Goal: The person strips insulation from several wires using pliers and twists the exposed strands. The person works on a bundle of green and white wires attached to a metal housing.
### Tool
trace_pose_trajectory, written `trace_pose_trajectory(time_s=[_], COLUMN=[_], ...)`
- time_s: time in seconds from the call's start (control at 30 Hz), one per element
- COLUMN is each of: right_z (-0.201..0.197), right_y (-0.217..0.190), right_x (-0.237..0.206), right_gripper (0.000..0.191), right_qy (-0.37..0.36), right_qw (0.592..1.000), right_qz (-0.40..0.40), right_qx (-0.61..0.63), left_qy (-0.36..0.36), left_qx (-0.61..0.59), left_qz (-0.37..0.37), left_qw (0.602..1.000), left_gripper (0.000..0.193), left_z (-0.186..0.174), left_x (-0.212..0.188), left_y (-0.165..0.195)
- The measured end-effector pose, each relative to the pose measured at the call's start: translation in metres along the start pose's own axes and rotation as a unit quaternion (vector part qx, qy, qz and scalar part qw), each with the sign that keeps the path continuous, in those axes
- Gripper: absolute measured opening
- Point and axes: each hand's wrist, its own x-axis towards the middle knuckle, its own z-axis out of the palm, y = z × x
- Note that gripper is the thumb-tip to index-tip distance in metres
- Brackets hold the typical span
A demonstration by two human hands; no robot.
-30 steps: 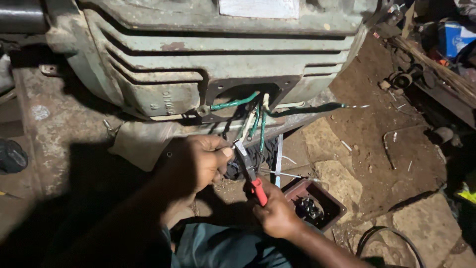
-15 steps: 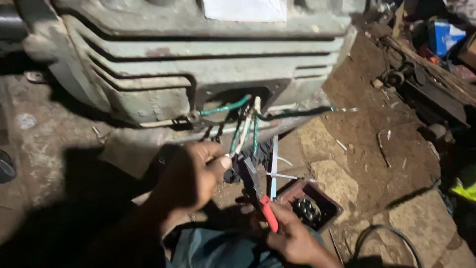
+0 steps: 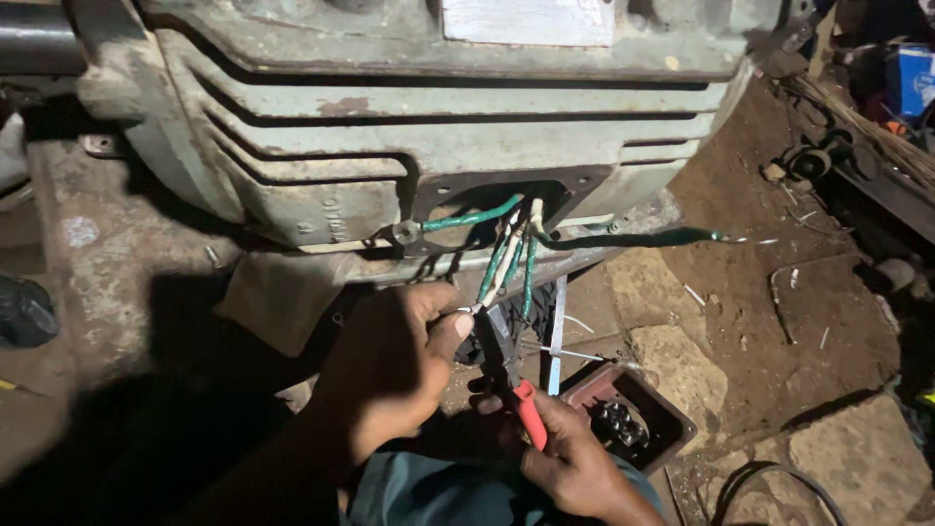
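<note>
The left hand sits low in the middle of the view, its fingers curled and pinched around the end of one of the motor leads, thumb tip right against the wire at about 1 o'clock from the knuckles. The right hand lies just below it at 5 o'clock, fingers wrapped tight around the red handles of a pair of pliers. The pliers slant up toward 11 o'clock, and their dark nose meets the lead just beside the left thumb; whether the nose actually bites the wire I cannot tell.

The leads, green-sleeved and pale, spill out of a dark rectangular opening in the flank of a big grey-green electric motor, straight up at 12 o'clock from the hands. One long green lead runs off alone toward 3 o'clock, lying clear of the bundle.

Room is tight upward: the ribbed motor housing hangs close over the hands. At 4 o'clock from the left hand, just beside the right hand's knuckles, a reddish terminal box cover lies open-side up, its near corner almost touching the fingers. Beyond it, toward 3 o'clock, is open dirt and flat stone littered with wire clippings. To 9 o'clock, a shadowed concrete slab lies well apart.
</note>
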Motion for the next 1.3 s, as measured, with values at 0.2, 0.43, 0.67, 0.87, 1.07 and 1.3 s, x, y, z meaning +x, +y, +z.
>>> trace_pose_trajectory(time_s=[0.2, 0.43, 0.67, 0.87, 1.07, 1.3], right_z=[0.002, -0.005, -0.003, -0.005, -0.028, -0.033], right_y=[0.003, -0.009, -0.023, -0.031, -0.03, -0.014], right_x=[0.003, 0.009, 0.01, 0.019, 0.015, 0.003], right_gripper=[0.077, 0.071, 0.057, 0.045, 0.067, 0.07], right_qy=[0.006, -0.01, 0.027, -0.024, -0.074, -0.053], right_qw=[0.999, 0.999, 0.992, 0.987, 0.989, 0.986], right_qz=[0.039, -0.009, 0.088, 0.148, 0.032, 0.034], right_qx=[0.035, -0.038, -0.083, -0.063, -0.122, -0.154], left_qy=[-0.021, -0.127, -0.041, -0.02, 0.035, 0.019], left_qx=[-0.029, -0.083, -0.02, -0.028, -0.069, -0.031], left_qz=[-0.042, -0.315, -0.09, -0.085, -0.026, -0.023], left_qw=[0.998, 0.937, 0.995, 0.996, 0.997, 0.999], left_gripper=[0.019, 0.018, 0.02, 0.017, 0.014, 0.018], left_z=[-0.004, -0.014, -0.003, 0.012, 0.022, 0.029], left_x=[0.001, 0.002, 0.006, 0.001, -0.002, -0.006], left_y=[0.011, 0.037, 0.011, -0.007, -0.009, -0.006])
